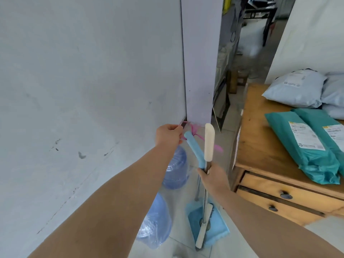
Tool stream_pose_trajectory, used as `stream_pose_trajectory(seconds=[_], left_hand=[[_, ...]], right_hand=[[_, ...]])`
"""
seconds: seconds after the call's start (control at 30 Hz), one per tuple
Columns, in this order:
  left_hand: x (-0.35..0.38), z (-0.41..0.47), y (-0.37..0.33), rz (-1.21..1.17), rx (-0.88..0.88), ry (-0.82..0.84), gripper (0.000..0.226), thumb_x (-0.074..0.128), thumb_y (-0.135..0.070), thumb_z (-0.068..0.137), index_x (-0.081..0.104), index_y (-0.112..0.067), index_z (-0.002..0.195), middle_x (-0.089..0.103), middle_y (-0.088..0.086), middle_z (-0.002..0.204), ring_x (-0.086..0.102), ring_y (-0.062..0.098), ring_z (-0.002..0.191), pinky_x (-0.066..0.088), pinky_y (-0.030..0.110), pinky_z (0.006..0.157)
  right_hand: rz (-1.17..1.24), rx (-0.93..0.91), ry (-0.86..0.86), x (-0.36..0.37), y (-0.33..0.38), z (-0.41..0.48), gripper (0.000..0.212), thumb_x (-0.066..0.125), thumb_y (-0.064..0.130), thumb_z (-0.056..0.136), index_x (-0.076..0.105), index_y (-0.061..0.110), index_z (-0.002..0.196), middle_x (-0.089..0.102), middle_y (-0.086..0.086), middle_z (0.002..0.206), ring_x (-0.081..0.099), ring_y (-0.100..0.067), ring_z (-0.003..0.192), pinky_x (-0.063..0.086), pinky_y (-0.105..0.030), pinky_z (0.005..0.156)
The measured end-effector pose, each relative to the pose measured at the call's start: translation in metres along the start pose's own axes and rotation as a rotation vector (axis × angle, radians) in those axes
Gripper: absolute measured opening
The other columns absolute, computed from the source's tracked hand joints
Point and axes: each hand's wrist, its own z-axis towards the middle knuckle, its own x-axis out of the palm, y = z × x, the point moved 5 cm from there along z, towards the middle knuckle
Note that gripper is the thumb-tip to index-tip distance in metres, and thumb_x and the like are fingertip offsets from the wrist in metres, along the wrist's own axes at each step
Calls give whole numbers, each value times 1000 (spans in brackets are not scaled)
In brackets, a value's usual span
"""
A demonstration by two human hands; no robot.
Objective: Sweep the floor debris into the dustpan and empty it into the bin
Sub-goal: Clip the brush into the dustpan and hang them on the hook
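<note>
A blue dustpan [210, 224] stands on the floor with a white-headed broom [202, 237] resting in it. Their metal poles rise together. The broom's white grip [209, 142] and the dustpan's blue grip [194, 149] stick up above my right hand [212, 177], which grips both poles just below the grips. A pink string [251, 131] is tied at the top of the blue grip and runs toward a hook at the wall corner. My left hand [168, 135] pinches that string by the wall. No bin is in view.
Two blue water jugs [176, 172] [154, 220] stand against the white wall [93, 90] on the left. A wooden dresser [260, 146] with parcels [307, 144] stands on the right. A narrow passage leads back past the wall corner [199, 71].
</note>
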Motion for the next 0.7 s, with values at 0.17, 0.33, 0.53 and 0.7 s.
stream_pose_trajectory(seconds=[0.17, 0.33, 0.53, 0.7], left_hand=[[13, 65, -13, -28, 23, 107, 15, 62, -7, 87, 72, 1, 96, 63, 9, 68, 61, 21, 68, 58, 28, 67], [37, 109, -22, -43, -1, 174, 6, 63, -5, 87, 68, -6, 85, 62, 10, 69, 60, 21, 70, 59, 29, 68], [78, 160, -52, -6, 27, 200, 5, 63, -8, 90, 67, -5, 92, 62, 8, 71, 62, 19, 73, 58, 29, 70], [115, 205, -89, 51, 32, 169, 3, 63, -7, 90, 66, -7, 91, 64, 8, 74, 64, 21, 74, 60, 33, 76]], right_hand=[[-28, 89, -88, 8, 16, 52, 19, 61, 28, 95, 61, 14, 108, 63, 1, 79, 66, -22, 73, 49, -29, 57], [8, 120, -137, 2, 22, 99, 20, 62, 27, 94, 60, 14, 109, 65, -3, 77, 67, -23, 69, 59, -39, 62], [23, 124, -160, -8, 23, 168, 21, 63, 28, 95, 58, 15, 111, 62, 3, 78, 59, -8, 62, 44, -16, 50], [41, 133, -155, -25, 28, 237, 20, 64, 29, 94, 58, 17, 108, 64, 3, 79, 65, -13, 66, 58, -27, 59]])
